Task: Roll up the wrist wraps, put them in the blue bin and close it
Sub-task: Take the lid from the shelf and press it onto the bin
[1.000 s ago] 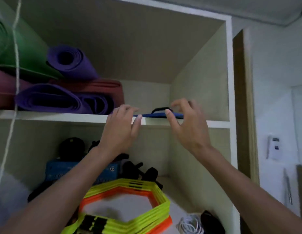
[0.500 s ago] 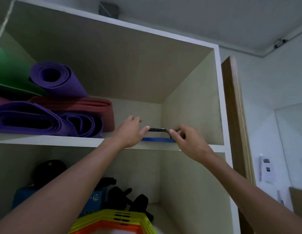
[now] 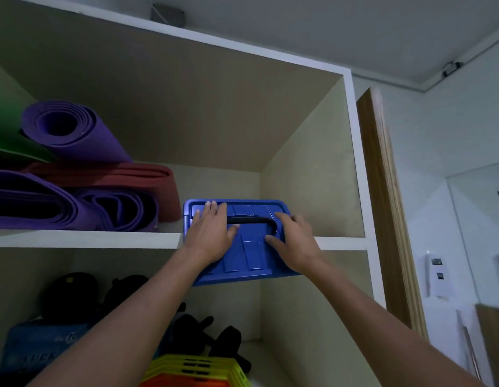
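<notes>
The blue bin (image 3: 249,256) sits on the upper shelf (image 3: 86,238), tilted forward so its lidded top faces me and its front hangs past the shelf edge. A black handle (image 3: 256,220) runs across the lid. My left hand (image 3: 212,236) lies on the left part of the lid, fingers spread, thumb by the handle. My right hand (image 3: 294,241) holds the right side of the lid beside the handle's end. No wrist wraps show in view.
Rolled purple mats (image 3: 72,132), a red mat (image 3: 136,177) and a green mat (image 3: 5,135) fill the upper shelf's left side. Below are black gear (image 3: 203,331), a blue box (image 3: 39,350) and yellow-orange hexagon rings (image 3: 195,370). The cupboard's side wall (image 3: 312,177) stands right of the bin.
The bin has come forward out of the shelf and tipped toward me, so its whole lid now shows. Both hands moved from its front edge onto the lid.
</notes>
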The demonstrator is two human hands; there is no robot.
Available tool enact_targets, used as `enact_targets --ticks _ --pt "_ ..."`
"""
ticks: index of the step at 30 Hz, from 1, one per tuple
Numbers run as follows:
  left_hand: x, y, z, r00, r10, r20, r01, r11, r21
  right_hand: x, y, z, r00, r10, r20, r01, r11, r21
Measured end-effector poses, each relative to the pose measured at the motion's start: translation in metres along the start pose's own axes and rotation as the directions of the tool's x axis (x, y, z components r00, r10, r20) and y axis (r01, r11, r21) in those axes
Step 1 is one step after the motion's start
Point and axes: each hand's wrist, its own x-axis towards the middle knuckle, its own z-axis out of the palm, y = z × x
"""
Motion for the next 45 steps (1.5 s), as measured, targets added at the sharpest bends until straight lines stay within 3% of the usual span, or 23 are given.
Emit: enact_targets --ticks 3,7,10,12,16,19,24,27,30,36,39,45 --pt "-0.018 -0.006 0.007 0.991 0.041 -0.129 -0.039 0.999 0.023 -0.003 0.001 0.018 0.992 -0.07 -0.108 0.064 0.996 -0.059" --pt "-0.061 -0.009 0.005 0.981 0.11 -0.157 -0.115 0.993 -0.023 -0.026 0.0 0.034 0.953 -0.197 -0.23 0.175 0.978 -0.114" --pt "-0.121 -0.016 0.006 0.968 0.163 -0.188 -0.17 0.985 -0.022 -0.074 -0.003 0.059 0.92 -0.293 -0.259 0.301 0.954 -0.011" --pt "-0.175 -0.026 0.014 0.979 0.142 -0.147 -0.151 0.987 -0.047 -0.123 -0.004 0.084 0.941 -0.258 -0.221 0.282 0.955 0.089" --pt "-0.307 -0.052 0.049 0.995 -0.059 0.083 0.071 0.987 -0.143 -0.236 -0.005 0.151 0.991 -0.133 0.029 0.125 0.975 0.183" --pt "-0.423 -0.075 0.08 0.939 -0.198 0.283 0.252 0.952 -0.171 -0.336 -0.003 0.204 0.962 -0.068 0.265 0.028 0.988 0.154" --pt "-0.594 -0.096 0.103 0.766 -0.336 0.549 0.431 0.901 -0.049 -0.496 0.004 0.262 0.76 0.035 0.649 -0.17 0.975 0.147" --pt "-0.655 -0.1 0.112 0.705 -0.374 0.602 0.475 0.88 -0.009 -0.547 0.006 0.279 0.66 0.085 0.746 -0.262 0.957 0.123" --pt "-0.673 -0.108 0.121 0.653 -0.409 0.637 0.53 0.848 0.001 -0.562 0.007 0.298 0.624 0.089 0.777 -0.221 0.973 0.066" --pt "-0.651 -0.14 0.154 0.651 -0.402 0.644 0.5 0.865 0.034 -0.541 0.017 0.345 0.605 0.092 0.791 -0.227 0.972 0.06" --pt "-0.642 -0.154 0.175 0.648 -0.374 0.664 0.487 0.873 0.016 -0.533 0.021 0.363 0.632 0.134 0.763 -0.24 0.97 0.028" --pt "-0.643 -0.161 0.19 0.647 -0.412 0.641 0.554 0.832 -0.024 -0.529 0.027 0.379 0.622 0.156 0.767 -0.287 0.957 0.039"
